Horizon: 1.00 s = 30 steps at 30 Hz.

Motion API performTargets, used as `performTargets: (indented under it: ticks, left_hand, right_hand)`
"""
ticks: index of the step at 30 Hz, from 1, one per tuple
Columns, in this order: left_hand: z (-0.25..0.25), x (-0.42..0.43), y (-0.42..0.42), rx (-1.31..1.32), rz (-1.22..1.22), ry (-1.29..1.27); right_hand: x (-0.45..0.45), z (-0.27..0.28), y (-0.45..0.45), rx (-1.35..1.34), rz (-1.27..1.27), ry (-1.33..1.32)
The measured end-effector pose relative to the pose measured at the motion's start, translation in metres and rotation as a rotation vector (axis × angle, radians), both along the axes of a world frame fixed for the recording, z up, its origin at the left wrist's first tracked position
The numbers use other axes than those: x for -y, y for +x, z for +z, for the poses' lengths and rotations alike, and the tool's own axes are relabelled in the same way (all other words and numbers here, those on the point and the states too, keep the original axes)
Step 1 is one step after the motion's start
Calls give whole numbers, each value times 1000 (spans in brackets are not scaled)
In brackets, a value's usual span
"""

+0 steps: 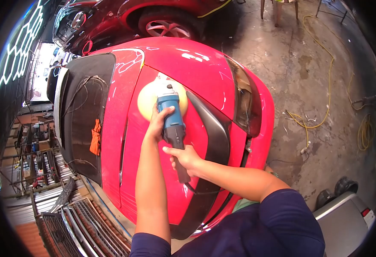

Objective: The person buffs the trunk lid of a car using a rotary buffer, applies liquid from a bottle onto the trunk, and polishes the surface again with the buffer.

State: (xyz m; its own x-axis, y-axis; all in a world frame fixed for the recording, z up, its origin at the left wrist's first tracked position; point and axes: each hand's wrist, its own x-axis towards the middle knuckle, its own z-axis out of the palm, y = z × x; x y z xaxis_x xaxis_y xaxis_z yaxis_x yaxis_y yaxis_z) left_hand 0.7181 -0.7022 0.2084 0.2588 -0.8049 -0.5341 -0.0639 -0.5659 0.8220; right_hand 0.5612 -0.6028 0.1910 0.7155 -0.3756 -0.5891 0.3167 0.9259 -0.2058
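A blue and black electric polisher lies lengthwise over the red car's trunk lid. Its round yellowish pad appears to rest on the glossy paint, partly covered by the tool's head. My left hand is wrapped around the blue body, close to the pad. Farther back, my right hand grips the black rear handle, from which a dark cord runs. A black spoiler curves along the lid to the right of the tool.
An orange cloth hangs on the dark rear window. Another red car stands beyond. Yellow hose trails over the concrete floor at right. Grilles lie at lower left; a silver car part sits at lower right.
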Motion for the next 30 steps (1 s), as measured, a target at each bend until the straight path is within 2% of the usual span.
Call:
performTargets:
  ticks: [5,23,30]
  left_hand:
    - [6,-31,-19,-68,-9,33]
    - [8,-151,-72,-53,-58,132]
    - [13,-152,-77,-63,-25,148]
  right_hand:
    - [-32,4,-14,12,-30,51]
    - [-160,21,-65,-10,-54,142]
    - [-162,19,-67,19,-39,160]
